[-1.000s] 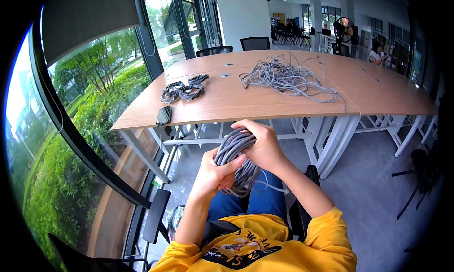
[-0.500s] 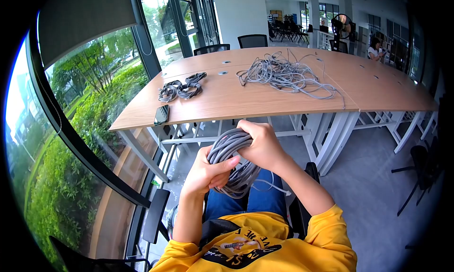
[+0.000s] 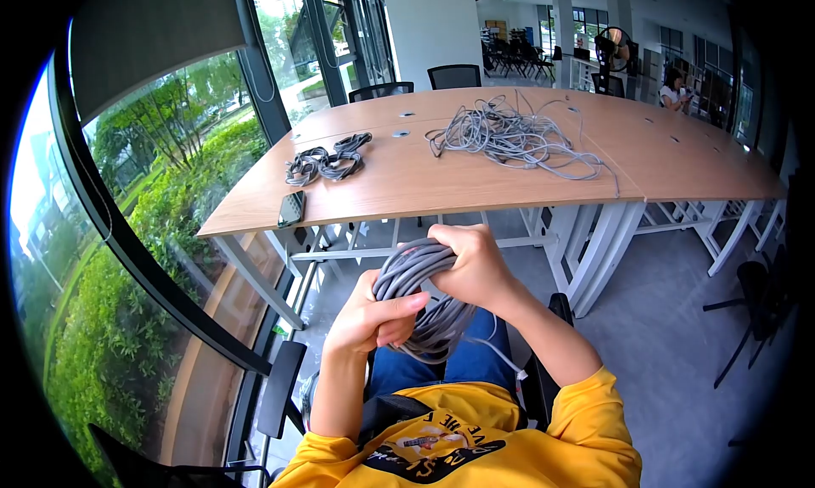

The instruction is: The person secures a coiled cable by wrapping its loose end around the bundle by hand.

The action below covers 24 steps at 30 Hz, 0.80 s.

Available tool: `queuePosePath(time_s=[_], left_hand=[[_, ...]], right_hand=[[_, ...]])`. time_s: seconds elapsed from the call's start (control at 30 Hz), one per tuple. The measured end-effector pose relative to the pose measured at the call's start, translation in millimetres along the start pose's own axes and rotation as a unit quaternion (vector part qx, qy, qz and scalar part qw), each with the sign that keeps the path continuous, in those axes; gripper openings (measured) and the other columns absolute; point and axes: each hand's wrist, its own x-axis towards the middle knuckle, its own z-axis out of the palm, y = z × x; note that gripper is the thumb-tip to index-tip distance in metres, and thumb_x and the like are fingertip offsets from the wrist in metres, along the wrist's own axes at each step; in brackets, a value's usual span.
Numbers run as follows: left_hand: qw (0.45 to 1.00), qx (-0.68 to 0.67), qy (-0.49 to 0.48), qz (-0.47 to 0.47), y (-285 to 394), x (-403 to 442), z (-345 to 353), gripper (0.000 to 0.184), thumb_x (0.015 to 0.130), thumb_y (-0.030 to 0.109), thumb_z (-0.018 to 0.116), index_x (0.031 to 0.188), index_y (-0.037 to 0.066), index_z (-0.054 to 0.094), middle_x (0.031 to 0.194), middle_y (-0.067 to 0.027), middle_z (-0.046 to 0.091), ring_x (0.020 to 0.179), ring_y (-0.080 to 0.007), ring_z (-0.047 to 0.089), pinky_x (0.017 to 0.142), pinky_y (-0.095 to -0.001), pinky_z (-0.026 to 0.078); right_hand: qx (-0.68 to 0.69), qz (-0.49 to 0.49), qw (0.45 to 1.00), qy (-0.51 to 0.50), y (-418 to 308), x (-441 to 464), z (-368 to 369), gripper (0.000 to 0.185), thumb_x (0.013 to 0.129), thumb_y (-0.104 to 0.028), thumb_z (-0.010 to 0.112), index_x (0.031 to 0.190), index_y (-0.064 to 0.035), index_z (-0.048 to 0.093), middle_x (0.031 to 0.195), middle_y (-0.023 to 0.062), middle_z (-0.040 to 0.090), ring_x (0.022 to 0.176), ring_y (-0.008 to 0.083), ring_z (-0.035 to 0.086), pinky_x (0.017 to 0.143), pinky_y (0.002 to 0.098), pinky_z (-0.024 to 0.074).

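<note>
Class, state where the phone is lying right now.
In the head view, the phone lies left of centre at the near edge of the table, just in front of the small cable coils.

Left hand [image 3: 375,316]: raised in front of the near edge of the light-brown wooden table [image 3: 399,189], fingers curled in a grip, thumb stretched rightward.
Left forearm [image 3: 336,395]: bare, nearly upright.
Right hand [image 3: 473,259]: closer to that edge, back turned up, gripping too.
Right forearm [image 3: 550,333]: bare, slanting forward and inward.
Yellow-sleeved upper arms [image 3: 590,420]: set well apart.
</note>
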Motion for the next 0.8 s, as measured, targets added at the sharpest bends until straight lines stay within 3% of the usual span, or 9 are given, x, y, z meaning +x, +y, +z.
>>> queuePosePath(time_s=[0.2,0.27,0.3,0.47,0.53,0.6,0.67,0.73,0.8], left_hand=[[0.998,0.043,0.053,0.014,-1,2,3,0.018,0.075,0.011,0.063,0.07,0.0,0.05,0.039,0.0017,0.037,0.029,-0.005,0.032,0.031,-0.0202,0.026],[0.999,-0.032,0.023,0.016,-3,1,1,0.017,0.075,0.01,0.062,0.072,-0.001,0.05,0.039,0.002,0.037,0.029,-0.0047,0.031,0.031,-0.0199,0.026],[0.999,0.006,0.025,0.025,-2,1,4,0.019,0.078,0.013,0.06,0.071,0.001,0.048,0.038,0.0029,0.034,0.028,-0.0048,0.028,0.03,-0.0203,0.025],[0.996,-0.042,0.047,0.062,-9,3,-4,0.025,0.082,0.02,0.055,0.066,0.004,0.045,0.037,0.0042,0.029,0.026,-0.0052,0.024,0.029,-0.0211,0.024],[0.988,-0.127,0.045,0.073,-14,1,-11,0.022,0.084,0.019,0.052,0.069,0.004,0.046,0.036,0.0047,0.028,0.025,-0.0049,0.024,0.028,-0.0207,0.024],[0.979,-0.176,-0.027,0.095,-7,-1,-23,0.02,0.088,0.021,0.044,0.075,0.006,0.044,0.036,0.0061,0.027,0.024,-0.0041,0.023,0.027,-0.0206,0.024],[0.974,-0.203,-0.038,0.099,-5,0,-30,0.022,0.089,0.024,0.041,0.075,0.007,0.043,0.036,0.0063,0.027,0.024,-0.004,0.023,0.028,-0.0202,0.024],[0.961,-0.244,-0.056,0.12,-4,2,-34,0.029,0.091,0.029,0.035,0.072,0.008,0.042,0.036,0.0073,0.027,0.024,-0.0038,0.023,0.028,-0.0198,0.024],[0.949,-0.27,-0.001,0.165,-4,3,-31,0.031,0.092,0.03,0.034,0.07,0.008,0.042,0.036,0.0074,0.027,0.024,-0.0039,0.024,0.029,-0.0197,0.025]], right_hand=[[0.01,-0.012,1.0,0.013,0,4,0,0.015,0.057,-0.001,0.061,0.063,0.0007,0.048,0.055,0.0171,0.049,0.047,0.0308,0.049,0.045,0.0313,0.0378],[-0.03,0.009,0.999,-0.022,1,3,-1,0.017,0.058,-0.002,0.062,0.07,0.0001,0.05,0.06,0.0165,0.052,0.053,0.0299,0.054,0.048,0.0311,0.0407],[-0.031,0.011,0.999,-0.022,0,3,-1,0.017,0.058,-0.002,0.062,0.07,0.0001,0.05,0.06,0.0165,0.052,0.053,0.0299,0.054,0.048,0.0311,0.0407],[0.045,0.009,0.998,0.043,-2,5,5,0.036,0.062,-0.004,0.067,0.095,-0.0024,0.051,0.078,0.0112,0.061,0.073,0.0181,0.061,0.064,0.0275,0.0465],[0.076,0.039,0.996,0.008,5,3,3,0.036,0.064,-0.005,0.068,0.096,-0.0014,0.051,0.08,0.0097,0.061,0.076,0.0159,0.06,0.065,0.0267,0.0465],[0.107,0.07,0.991,-0.026,15,-1,2,0.036,0.066,-0.005,0.068,0.097,-0.0004,0.051,0.082,0.0081,0.061,0.078,0.0136,0.059,0.066,0.0258,0.0465],[0.25,0.158,0.949,-0.11,22,-5,2,0.034,0.07,-0.019,0.069,0.093,-0.0016,0.052,0.076,0.0054,0.06,0.069,0.0128,0.06,0.062,0.0239,0.0464],[0.28,0.185,0.933,-0.131,12,-4,1,0.036,0.071,-0.01,0.067,0.1,0.0017,0.049,0.085,0.0073,0.059,0.076,0.0125,0.058,0.068,0.0242,0.0462],[0.456,0.26,0.847,-0.086,7,-14,10,0.042,0.072,-0.011,0.066,0.107,0.0017,0.045,0.085,0.0093,0.058,0.073,0.0161,0.059,0.067,0.026,0.0467]])
